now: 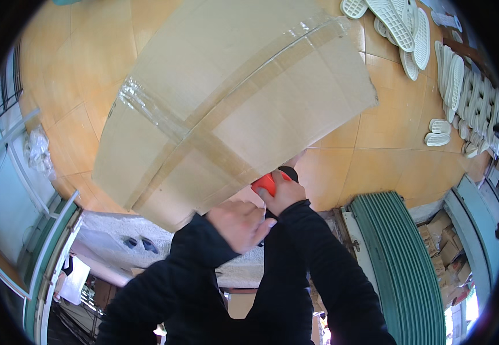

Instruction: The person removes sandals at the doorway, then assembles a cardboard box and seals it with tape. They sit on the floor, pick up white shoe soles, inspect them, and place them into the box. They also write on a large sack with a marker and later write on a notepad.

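A large flattened cardboard sheet (249,103), with strips of clear tape along its seams, lies slanted before me. At its near edge my right hand (286,194) is closed round a smooth red object (268,183), whose kind I cannot make out because the fingers cover part of it. My left hand (237,223) is just to the left of it, by the cardboard's near edge. Its fingers are loosely bent, with the thumb apart and nothing visible in them. Both arms are in black sleeves.
White shoe soles (451,80) lie in rows and piles at the far right on the orange tiled floor (382,129). A green folding shutter (398,259) stands at the near right. Dark slippers (140,244) lie at the near left. A clear plastic bag (39,150) sits at the left.
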Tool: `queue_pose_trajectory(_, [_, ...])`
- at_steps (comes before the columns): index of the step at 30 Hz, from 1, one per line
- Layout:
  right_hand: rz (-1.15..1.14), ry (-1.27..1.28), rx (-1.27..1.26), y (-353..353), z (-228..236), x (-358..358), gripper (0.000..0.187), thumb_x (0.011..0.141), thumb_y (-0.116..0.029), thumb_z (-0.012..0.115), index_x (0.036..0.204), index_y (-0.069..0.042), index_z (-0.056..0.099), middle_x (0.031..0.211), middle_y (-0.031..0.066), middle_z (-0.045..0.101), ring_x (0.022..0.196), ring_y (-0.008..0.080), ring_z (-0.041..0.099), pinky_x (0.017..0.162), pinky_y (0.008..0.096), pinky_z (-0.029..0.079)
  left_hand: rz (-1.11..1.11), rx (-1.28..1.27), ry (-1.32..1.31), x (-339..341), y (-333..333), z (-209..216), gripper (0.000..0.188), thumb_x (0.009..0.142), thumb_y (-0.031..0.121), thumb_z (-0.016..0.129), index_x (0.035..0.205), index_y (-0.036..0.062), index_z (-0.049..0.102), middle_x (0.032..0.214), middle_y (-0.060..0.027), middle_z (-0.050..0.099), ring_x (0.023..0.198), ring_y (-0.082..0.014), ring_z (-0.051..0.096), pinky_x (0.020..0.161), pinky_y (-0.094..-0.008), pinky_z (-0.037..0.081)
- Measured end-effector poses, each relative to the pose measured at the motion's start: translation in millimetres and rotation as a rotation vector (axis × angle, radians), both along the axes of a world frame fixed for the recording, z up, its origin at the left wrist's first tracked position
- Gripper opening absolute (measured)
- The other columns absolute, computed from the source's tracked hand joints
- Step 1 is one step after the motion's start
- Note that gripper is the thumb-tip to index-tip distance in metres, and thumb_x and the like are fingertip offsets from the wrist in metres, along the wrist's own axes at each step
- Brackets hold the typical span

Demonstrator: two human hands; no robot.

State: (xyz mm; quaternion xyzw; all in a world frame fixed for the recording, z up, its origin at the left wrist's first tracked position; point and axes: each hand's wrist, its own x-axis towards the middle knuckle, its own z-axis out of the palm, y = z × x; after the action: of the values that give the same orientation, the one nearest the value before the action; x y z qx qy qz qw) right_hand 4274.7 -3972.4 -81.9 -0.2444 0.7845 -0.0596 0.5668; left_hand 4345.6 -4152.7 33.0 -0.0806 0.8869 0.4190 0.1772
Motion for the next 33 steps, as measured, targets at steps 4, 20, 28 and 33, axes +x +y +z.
queue_pose_trajectory(4, [-0.548,-0.171,0.2,-25.3,-22.2,12.9,0.06,0.079,-0.046,0.065,0.109,0.005,0.06,0.084,0.0258,0.067,0.081,0.0361,0.067,0.074,0.043,0.051,0.426,-0.007,-0.429,-0.4,41.2,-28.8,0.039,0.09,0.034,0.053,0.1,-0.0026,0.062,0.083,-0.0229,0.065,0.079,-0.0408,0.064,0.072,-0.0456,0.051])
queue_pose_trajectory(20, [0.134,-0.443,-0.207,-50.5,209.7,-108.1,0.07,0.081,-0.019,0.073,0.139,0.001,0.04,0.117,0.0188,0.064,0.106,0.024,0.064,0.092,0.0327,0.049,1.294,1.995,-0.314,39.7,117.9,-52.1,0.03,0.097,0.026,0.055,0.112,0.0009,0.062,0.094,-0.0108,0.068,0.077,-0.0175,0.067,0.064,-0.0305,0.055])
queue_pose_trajectory(28, [0.755,-0.447,-0.251,-203.4,236.0,-24.3,0.068,0.079,-0.028,0.074,0.136,-0.004,0.046,0.093,0.0205,0.068,0.078,0.0331,0.069,0.073,0.0344,0.055,1.545,0.599,-0.027,200.2,-6.8,-3.2,0.011,0.088,0.009,0.057,0.084,0.0008,0.063,0.075,-0.0049,0.064,0.064,-0.0152,0.061,0.057,-0.0284,0.049])
queue_pose_trajectory(33, [0.91,-0.468,-0.341,-250.7,247.4,10.2,0.065,0.08,-0.025,0.074,0.134,-0.001,0.047,0.097,0.0208,0.069,0.087,0.0295,0.07,0.078,0.0332,0.053,2.095,1.602,0.558,272.6,-63.6,14.6,0.033,0.099,0.027,0.049,0.109,-0.0028,0.059,0.091,-0.0095,0.065,0.076,-0.0204,0.063,0.069,-0.0309,0.052])
